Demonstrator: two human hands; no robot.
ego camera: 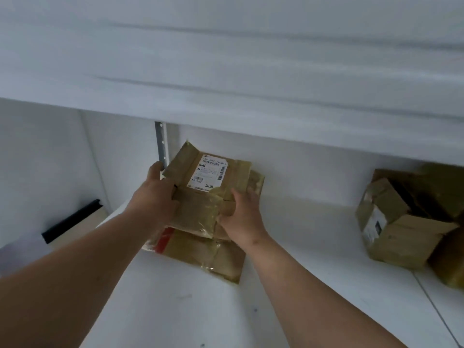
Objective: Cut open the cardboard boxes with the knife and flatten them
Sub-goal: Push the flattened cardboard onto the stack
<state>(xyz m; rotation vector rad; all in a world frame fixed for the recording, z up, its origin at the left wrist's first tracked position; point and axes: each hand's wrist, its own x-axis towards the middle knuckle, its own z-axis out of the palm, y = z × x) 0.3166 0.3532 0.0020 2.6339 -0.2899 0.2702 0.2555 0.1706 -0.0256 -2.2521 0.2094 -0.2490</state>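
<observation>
You stand at plain white storage shelving [301, 247], like a stockroom or parcel room: a metal shelf rail [160, 144] on the wall, taped cardboard boxes [401, 222] with shipping labels [209, 173].

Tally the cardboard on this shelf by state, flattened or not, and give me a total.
Flattened cardboard pieces, stacked under both hands: 2, the top piece with a white label, held by the left hand and right hand, and the bottom piece with red tape.
Boxes not yet flat, at right: 1 opened box.
Total: 3
</observation>
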